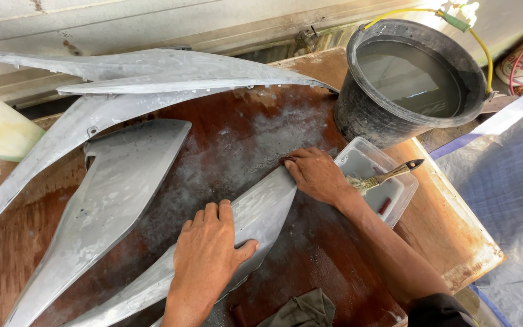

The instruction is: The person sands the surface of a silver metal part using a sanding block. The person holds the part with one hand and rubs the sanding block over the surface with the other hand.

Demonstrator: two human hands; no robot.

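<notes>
Long grey panel (237, 230) lies flat on bench (310, 260), near centre, running near-left to far-right. Left hand (208, 253) spread flat on its middle, pinning it. Right hand (315, 174) pressed on far-right tip, fingers curled — anything under palm hidden, cannot tell. Surface dull, wet-looking, milky residue on bench around — rubbing seems well along. Two larger grey panels (116, 181) left, same matt look. Bucket of water (410, 79) far right; brush (388, 175) rests in clear tub (394, 206).

Matt grey plastic panel (255, 212) lies wet on a glossy, worn wooden board (310, 248) beside a black plastic bucket (364, 109).
</notes>
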